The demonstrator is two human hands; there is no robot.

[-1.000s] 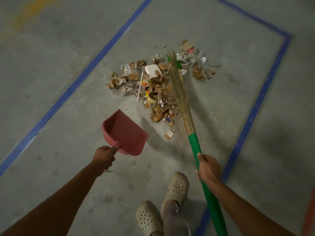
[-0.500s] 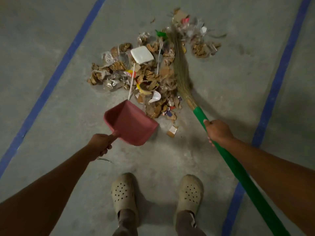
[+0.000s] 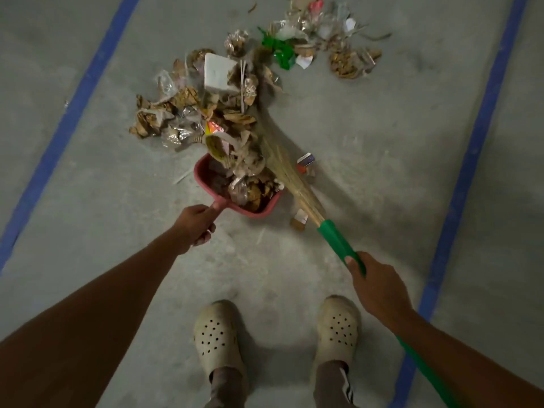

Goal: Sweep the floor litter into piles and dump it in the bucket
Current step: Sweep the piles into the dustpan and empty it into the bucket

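Observation:
A pile of litter [image 3: 188, 113] of cardboard scraps, plastic wrap and a white foam block lies on the concrete floor ahead of me. A red dustpan [image 3: 206, 184] rests at the pile's near edge, partly filled with scraps; my left hand [image 3: 195, 223] grips its handle. My right hand [image 3: 374, 285] grips the green handle of a broom [image 3: 335, 240], whose straw bristles lie across the right side of the pile, against the dustpan's mouth. A second cluster of litter [image 3: 323, 39] with green plastic sits farther away to the right. No bucket is in view.
Blue tape lines [image 3: 468, 160] run along the floor on the left and right of the litter. My two feet in beige clogs [image 3: 219, 340] stand just behind the dustpan. A few stray scraps [image 3: 306, 163] lie right of the broom.
The dustpan went forward and down to the pile's edge and now holds scraps. The broom swept litter toward me into it, and my right hand drew back down the handle.

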